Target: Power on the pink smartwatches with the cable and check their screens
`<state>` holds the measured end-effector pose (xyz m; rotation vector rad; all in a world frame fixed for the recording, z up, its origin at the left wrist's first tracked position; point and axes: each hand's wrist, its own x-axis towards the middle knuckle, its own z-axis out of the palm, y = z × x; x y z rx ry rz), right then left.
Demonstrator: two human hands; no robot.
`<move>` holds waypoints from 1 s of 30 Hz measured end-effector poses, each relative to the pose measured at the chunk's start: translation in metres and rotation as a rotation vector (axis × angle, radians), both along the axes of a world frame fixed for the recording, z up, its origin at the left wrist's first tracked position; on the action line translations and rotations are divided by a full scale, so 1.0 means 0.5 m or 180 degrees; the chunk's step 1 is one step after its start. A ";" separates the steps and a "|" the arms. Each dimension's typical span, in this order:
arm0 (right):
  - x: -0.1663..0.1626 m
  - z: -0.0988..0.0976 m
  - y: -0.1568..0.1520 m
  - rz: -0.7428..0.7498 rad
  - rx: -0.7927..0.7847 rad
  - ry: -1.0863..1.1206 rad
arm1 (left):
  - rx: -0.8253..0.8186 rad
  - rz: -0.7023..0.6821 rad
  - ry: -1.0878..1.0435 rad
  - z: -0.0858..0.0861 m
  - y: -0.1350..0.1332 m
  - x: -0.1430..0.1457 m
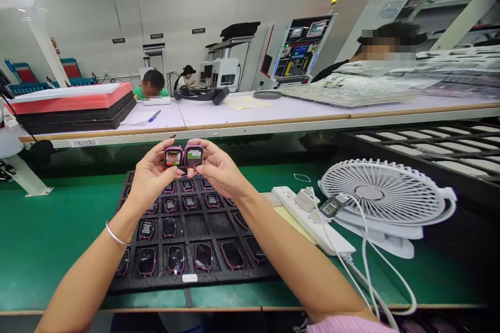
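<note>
My left hand (156, 166) is closed on a purple smartwatch (173, 157) with a lit, colourful screen. Right beside it, my right hand (213, 166) grips a second purple smartwatch (194, 156), whose screen shows green and grey areas. Both watches are held side by side, screens toward me, above the far part of a black foam tray (156, 282). Purple watches fill many of the tray's compartments; some screens show white text, others are dark. Two compartments (196, 226) near the middle hold no watch. My forearms hide parts of the tray's sides.
Right of the tray lie a white power strip (312, 223) with plugs and cables, and a white fan (375, 192). A raised shelf (234, 117) carries stacked foam trays (70, 109), a blue pen (154, 116) and plastic-covered trays (351, 86). Other people sit beyond it.
</note>
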<state>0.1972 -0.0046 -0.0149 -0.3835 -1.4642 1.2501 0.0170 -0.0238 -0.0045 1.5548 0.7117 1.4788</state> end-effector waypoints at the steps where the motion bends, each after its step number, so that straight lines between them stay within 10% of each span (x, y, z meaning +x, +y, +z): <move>1: -0.002 -0.008 0.002 0.0003 -0.0060 0.0021 | -0.0047 0.0029 -0.0022 -0.007 0.002 0.000; 30: -0.010 -0.084 0.014 0.0011 -0.0452 -0.0118 | -0.0372 0.0240 0.0058 -0.077 0.015 -0.007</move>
